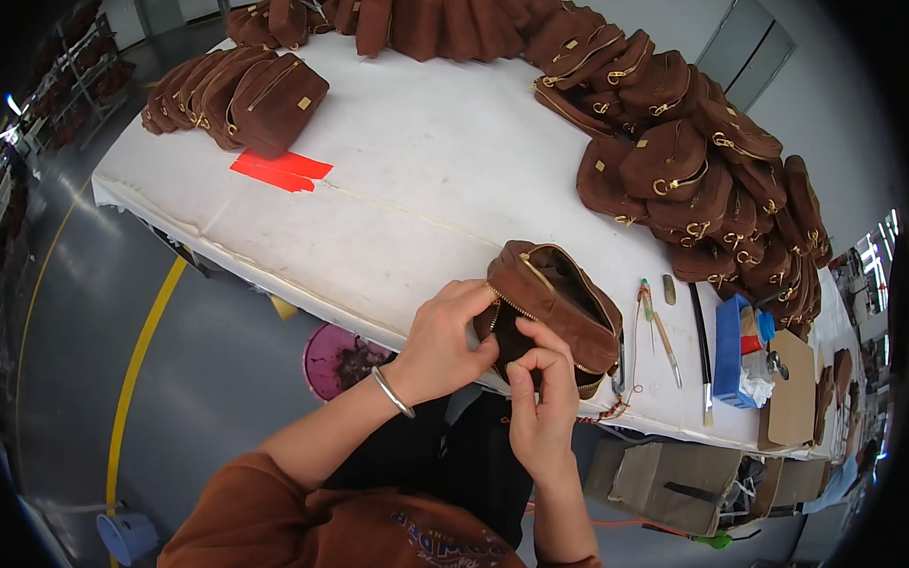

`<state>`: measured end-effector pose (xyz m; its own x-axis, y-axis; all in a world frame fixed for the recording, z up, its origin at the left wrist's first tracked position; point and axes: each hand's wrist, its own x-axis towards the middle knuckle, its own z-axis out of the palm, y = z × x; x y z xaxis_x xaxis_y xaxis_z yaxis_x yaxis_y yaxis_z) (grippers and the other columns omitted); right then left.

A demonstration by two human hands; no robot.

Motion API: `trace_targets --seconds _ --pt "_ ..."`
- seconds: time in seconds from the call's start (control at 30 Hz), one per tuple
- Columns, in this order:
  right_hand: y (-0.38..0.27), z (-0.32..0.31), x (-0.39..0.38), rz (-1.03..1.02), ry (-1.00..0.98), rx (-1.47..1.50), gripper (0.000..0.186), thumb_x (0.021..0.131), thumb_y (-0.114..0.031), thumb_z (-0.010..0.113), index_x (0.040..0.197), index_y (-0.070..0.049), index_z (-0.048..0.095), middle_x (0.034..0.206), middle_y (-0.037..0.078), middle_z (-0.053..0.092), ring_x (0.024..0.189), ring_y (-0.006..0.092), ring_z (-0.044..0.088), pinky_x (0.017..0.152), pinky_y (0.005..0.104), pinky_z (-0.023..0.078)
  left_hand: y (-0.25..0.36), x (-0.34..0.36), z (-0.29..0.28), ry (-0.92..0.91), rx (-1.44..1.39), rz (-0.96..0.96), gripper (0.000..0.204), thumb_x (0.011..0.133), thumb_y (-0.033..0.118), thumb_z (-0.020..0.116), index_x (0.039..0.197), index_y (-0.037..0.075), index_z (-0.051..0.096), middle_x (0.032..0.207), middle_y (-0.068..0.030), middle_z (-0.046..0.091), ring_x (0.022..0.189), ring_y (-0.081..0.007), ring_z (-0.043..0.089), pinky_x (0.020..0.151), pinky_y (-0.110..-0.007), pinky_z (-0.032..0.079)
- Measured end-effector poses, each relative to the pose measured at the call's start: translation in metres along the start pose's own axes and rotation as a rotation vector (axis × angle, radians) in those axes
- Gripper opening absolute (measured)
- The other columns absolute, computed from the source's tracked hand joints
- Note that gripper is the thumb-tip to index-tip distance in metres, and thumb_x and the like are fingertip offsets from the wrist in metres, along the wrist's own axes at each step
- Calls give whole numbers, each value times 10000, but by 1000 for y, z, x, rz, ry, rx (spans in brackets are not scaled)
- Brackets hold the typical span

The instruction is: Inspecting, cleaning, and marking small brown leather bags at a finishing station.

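A small brown zip bag (578, 328) rests at the table's near edge in front of me, its gold-toothed zippers undone and its dark inside showing. My left hand (445, 336) grips the bag's left side, fingers over the zipper edge and thumb at the opening. At the near opening, my right hand (546, 392) has its thumb and fingers bent together in a pinch. Whatever lies between those fingertips is too small to make out.
Brown bags stand in a row (271, 102) at the far left, along the back, and in a large pile (679, 162) at the right. Red tape (283, 171) marks the white table (410, 132). A brush (699, 353), slim tools and a blue box (734, 354) lie right. A pink bin (334, 362) stands below.
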<state>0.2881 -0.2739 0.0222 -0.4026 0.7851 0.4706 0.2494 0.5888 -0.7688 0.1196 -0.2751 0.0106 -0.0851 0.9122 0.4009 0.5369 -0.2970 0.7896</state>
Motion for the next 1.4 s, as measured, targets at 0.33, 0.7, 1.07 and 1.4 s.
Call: trace_targets --seconds 0.33,0.7,1.07,1.4 --pt "13 -4 22 -7 61 -32 84 929 -22 598 975 -1 531 1067 156 579 958 292 580 865 358 466 -2 -8 4 -109 -826 -276 555 774 -165 537 1317 -52 548 1108 -78 637 1008 -113 610 887 -253 512" --pt "8 -3 21 -36 59 -82 98 930 -29 603 975 2 522 1032 162 521 947 308 541 848 371 454 -3 -14 12 -20 -573 -146 534 760 -114 574 1285 -22 582 1006 -117 686 924 -159 660 842 -280 526" --pt "2 3 19 70 100 -180 116 886 0 653 951 11 558 931 142 554 858 284 562 752 356 462 13 -19 5 -54 -290 -95 520 752 -101 585 1262 -4 601 1023 -133 685 961 -177 656 869 -279 503" --pt "6 -5 8 19 159 -129 98 897 -26 675 980 10 637 876 132 665 758 274 656 697 331 515 2 -19 11 -55 -427 -96 563 774 -126 578 1328 -28 542 1065 -97 678 988 -130 624 869 -271 497"
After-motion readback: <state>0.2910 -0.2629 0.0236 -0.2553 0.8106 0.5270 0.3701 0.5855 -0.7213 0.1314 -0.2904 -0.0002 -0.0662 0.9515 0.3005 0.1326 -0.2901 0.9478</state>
